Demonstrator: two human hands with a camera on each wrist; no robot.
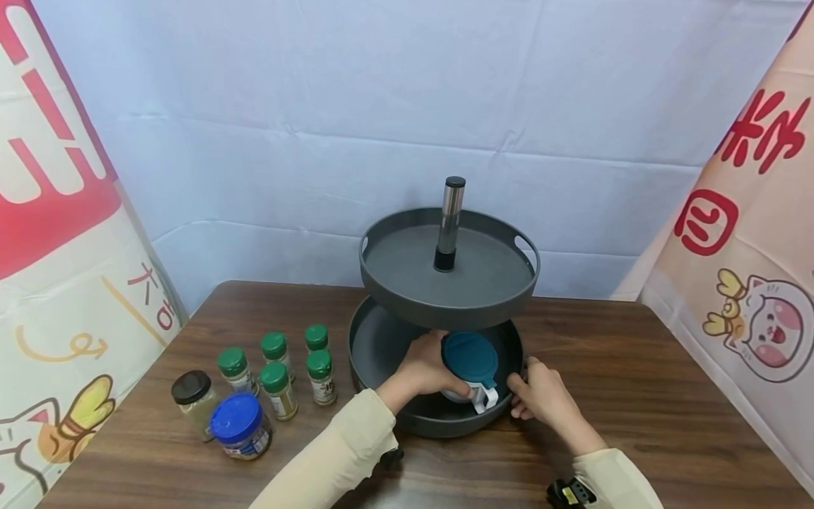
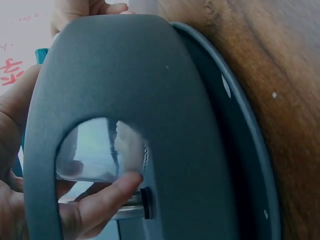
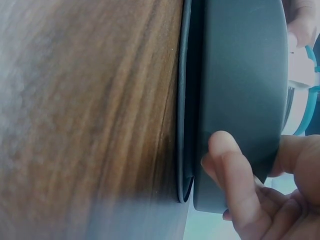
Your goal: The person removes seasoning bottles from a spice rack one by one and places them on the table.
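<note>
A two-tier dark grey round rack stands on the table, its upper tray on a metal post. In the lower tray is a clear container with a teal lid and a white clasp. My left hand grips this container from its left side, under the upper tray's front edge. Through the tray's oval opening in the left wrist view, the clear body shows beside my fingers. My right hand pinches the lower tray's right rim, thumb inside and fingers against the outer wall.
Left of the rack stand several green-capped spice jars, a blue-lidded jar and a black-lidded jar. A pale cloth hangs behind the wooden table, with printed banners at both sides.
</note>
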